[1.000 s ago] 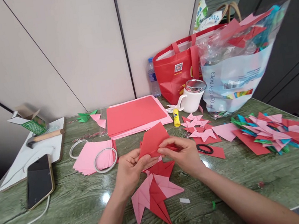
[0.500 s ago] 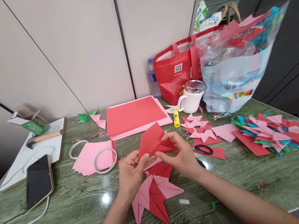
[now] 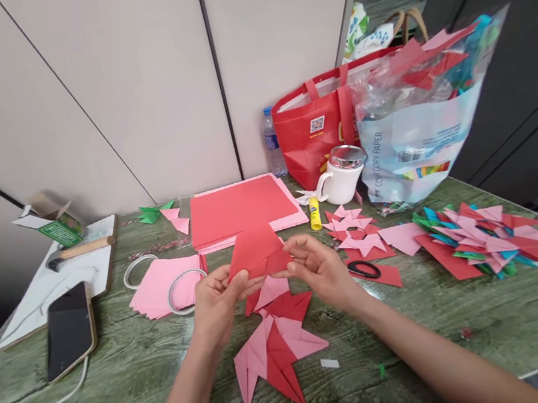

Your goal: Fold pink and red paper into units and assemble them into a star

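Between both hands is a partly folded sheet of red paper (image 3: 255, 252), held up above the table. My left hand (image 3: 220, 299) pinches its lower left corner, thumb on top. My right hand (image 3: 317, 272) grips the right side between thumb and fingers. Just below lies a star-like origami piece (image 3: 278, 355) made of pink and red folded units, its upper part reaching up under my hands. A small white paper strip (image 3: 330, 363) rests to its right.
Pink squares (image 3: 163, 284) with tape rolls (image 3: 186, 291) lie left, near a phone (image 3: 69, 332) and a hammer (image 3: 84, 249). Red sheets (image 3: 239, 206), a glue stick (image 3: 314, 213), a white mug (image 3: 343, 177) and a red bag (image 3: 307, 135) stand behind. Scissors (image 3: 364, 269) and folded pieces (image 3: 486, 236) lie right.
The red paper has tipped and dropped slightly to the left. My left hand has shifted left, and the hands are a little farther apart, both still gripping the paper.
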Motion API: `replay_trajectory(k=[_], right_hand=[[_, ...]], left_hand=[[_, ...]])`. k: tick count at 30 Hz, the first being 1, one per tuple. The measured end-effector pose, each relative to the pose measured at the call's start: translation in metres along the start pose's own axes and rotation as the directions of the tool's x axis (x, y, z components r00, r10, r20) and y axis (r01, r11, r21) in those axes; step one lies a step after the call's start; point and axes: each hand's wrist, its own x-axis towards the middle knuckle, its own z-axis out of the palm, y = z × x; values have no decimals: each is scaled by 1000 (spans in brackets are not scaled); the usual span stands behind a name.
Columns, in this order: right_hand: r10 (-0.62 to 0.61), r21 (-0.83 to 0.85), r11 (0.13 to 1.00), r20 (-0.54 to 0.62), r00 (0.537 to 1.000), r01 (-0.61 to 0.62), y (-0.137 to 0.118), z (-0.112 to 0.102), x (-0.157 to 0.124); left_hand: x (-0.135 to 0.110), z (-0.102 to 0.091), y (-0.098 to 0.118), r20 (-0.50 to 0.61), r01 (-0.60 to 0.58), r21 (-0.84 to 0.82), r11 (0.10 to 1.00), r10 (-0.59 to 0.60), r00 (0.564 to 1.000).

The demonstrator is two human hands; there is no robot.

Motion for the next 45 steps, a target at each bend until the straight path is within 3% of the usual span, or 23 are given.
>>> replay_trajectory(k=[4, 7, 10, 14, 17, 23, 28, 34, 42, 45], right_hand=[[39, 96, 994, 75, 996, -46, 2, -5, 1], [78, 135, 988, 10, 997, -79, 2, -8, 3], [88, -2, 996, -68, 994, -89, 2, -8, 4], [138, -246, 959, -34, 990, -142, 1, -6, 2], [155, -323, 932, -59, 986, -166, 4, -3, 0], [126, -262, 954, -87, 988, -145, 11, 0, -1], [56, -292, 951, -160, 985, -101, 13, 2, -2], [-126, -536, 841, -61, 990, 74, 8, 6, -6], [-202, -566, 812, -40, 979, 144, 8, 10, -8], [-263, -611, 762, 10, 965, 214, 9, 11, -10]], left_hand=[[2, -10, 6, 28, 40, 53, 998, -42, 999], [1, -15, 10, 95, 111, 147, 983, -125, 988], [-2, -14, 12, 197, 222, 250, 942, -274, 941], [-5, -11, 12, 258, 312, 306, 899, -394, 882], [-3, -10, 11, 222, 295, 279, 914, -360, 906], [0, -6, 4, 57, 188, 160, 969, -200, 978], [-3, 4, -2, 119, 131, 101, 986, -143, 983], [-3, 9, -7, -22, 59, 103, 993, -57, 998], [-5, 11, -4, -73, 76, 189, 979, -64, 995], [-5, 10, -5, -108, 51, 231, 971, -27, 994]])
